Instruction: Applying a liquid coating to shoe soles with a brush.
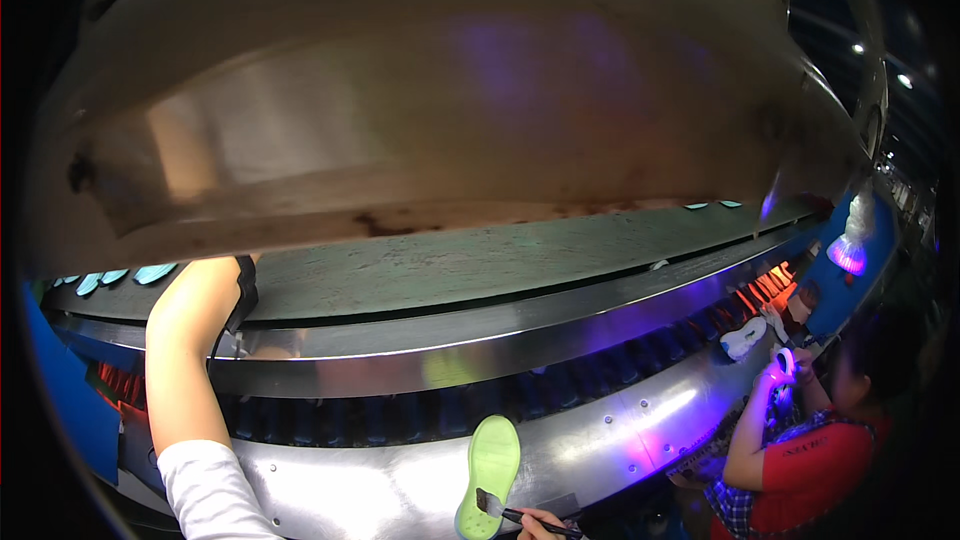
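Note:
My left arm (190, 360), in a white sleeve, reaches over the metal rail and onto a dark conveyor belt (480, 265). The hood hides my left hand and its fingers; a black thing (243, 295) sits against the wrist. At the lower edge my right hand (540, 523) is closed around the dark handle of a flat brush (490, 504). Its bristles touch the heel area of a lime-green shoe sole (493, 455), which lies over the metal ledge. The sole's lower end reaches the picture's edge.
A large shiny hood (450, 120) overhangs the belt. Light-blue soles (112, 278) lie on the belt at left. Dark rollers (400, 418) run between rail and ledge (370, 480). At right, a person in red (815, 465) works under purple light near a white shoe (742, 338).

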{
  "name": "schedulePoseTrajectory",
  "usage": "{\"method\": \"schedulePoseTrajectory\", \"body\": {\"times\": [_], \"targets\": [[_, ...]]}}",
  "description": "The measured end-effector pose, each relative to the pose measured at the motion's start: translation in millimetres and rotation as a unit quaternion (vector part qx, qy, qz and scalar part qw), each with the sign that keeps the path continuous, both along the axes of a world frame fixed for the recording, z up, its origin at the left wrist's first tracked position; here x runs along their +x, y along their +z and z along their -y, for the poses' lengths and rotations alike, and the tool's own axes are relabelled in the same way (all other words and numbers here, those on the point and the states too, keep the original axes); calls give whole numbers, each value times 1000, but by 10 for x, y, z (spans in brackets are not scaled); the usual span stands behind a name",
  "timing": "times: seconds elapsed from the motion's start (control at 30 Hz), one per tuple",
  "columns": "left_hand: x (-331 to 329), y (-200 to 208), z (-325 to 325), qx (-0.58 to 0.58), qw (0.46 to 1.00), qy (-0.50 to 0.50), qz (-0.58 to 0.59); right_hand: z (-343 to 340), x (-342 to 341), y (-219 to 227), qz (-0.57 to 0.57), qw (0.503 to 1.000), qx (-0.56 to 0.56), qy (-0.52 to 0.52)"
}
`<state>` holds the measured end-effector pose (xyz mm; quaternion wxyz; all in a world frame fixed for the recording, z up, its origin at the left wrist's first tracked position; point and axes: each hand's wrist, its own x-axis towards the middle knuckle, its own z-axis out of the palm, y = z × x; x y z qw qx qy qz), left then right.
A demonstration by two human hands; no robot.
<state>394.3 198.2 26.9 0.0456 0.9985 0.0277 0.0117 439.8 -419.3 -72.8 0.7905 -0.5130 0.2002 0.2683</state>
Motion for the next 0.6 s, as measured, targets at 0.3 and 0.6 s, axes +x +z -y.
{"method": "schedulePoseTrajectory", "body": {"times": [0.3,0.6], "targets": [[-87,-149,176,60,996,66,7,170,12,-73,-42,999,-22,-20],[-871,-153,-121,117,981,156,10,82,-12,-39,-4,999,1,34]]}}
